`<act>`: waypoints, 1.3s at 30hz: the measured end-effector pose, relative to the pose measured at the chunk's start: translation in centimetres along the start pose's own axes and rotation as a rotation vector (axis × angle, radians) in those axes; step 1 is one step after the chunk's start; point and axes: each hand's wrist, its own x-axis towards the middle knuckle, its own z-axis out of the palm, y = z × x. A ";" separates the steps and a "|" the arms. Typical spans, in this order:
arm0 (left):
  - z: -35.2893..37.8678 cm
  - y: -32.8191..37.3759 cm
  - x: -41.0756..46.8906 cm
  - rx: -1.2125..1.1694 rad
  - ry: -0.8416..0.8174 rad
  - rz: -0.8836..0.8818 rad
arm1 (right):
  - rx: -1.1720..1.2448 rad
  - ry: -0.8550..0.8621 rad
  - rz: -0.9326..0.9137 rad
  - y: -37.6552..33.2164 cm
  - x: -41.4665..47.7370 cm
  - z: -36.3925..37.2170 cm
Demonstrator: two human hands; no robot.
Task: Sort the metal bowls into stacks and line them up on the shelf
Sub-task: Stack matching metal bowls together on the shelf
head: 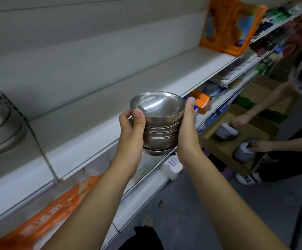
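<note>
Bare forearms (92, 204) rose from bottom edge. Far left, larger metal bowls (0, 127) sat nested on white shelf (85, 112). Left hand (131, 130) gripped stack of small bowls (160, 123), thumb at top rim; right hand (187, 130) clasped opposite side. Stack was held in air before shelf edge. Far right, another person's hands (240, 120) were in cardboard box (224, 123).

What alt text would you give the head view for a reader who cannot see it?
The left hand and right hand hold a nested stack of small round stainless-steel bowls between them, in the air before a white metal shelf. Larger round steel bowls sit stacked on that shelf at far left.
</note>
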 end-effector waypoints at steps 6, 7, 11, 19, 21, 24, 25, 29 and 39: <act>4.9 -0.9 8.5 -0.041 -0.032 -0.003 | -0.003 -0.012 0.016 -2.8 9.2 -2.4; 5.7 -1.0 10.2 -0.057 -0.037 -0.008 | 0.003 -0.007 0.010 -3.4 10.7 -2.7; 9.1 -1.2 16.5 -0.131 -0.078 -0.033 | 0.033 -0.045 0.016 -5.9 16.8 -3.9; 14.5 -3.3 28.1 -0.223 -0.197 -0.074 | 0.037 0.101 0.018 -10.3 26.0 -6.3; 15.7 -4.3 30.1 -0.221 -0.184 -0.066 | 0.036 0.072 -0.009 -9.9 29.2 -7.3; 17.9 -5.1 32.5 -0.214 -0.154 -0.052 | 0.053 -0.020 -0.023 -8.9 34.2 -8.4; 18.8 -5.3 33.2 -0.210 -0.141 -0.044 | 0.061 -0.036 -0.027 -8.8 35.5 -8.9; 22.2 -6.4 36.6 -0.209 -0.082 -0.024 | 0.076 -0.074 -0.004 -9.6 40.2 -10.9; 33.4 -8.5 45.0 -0.210 0.065 0.044 | -0.027 -0.225 -0.005 -14.2 53.6 -18.0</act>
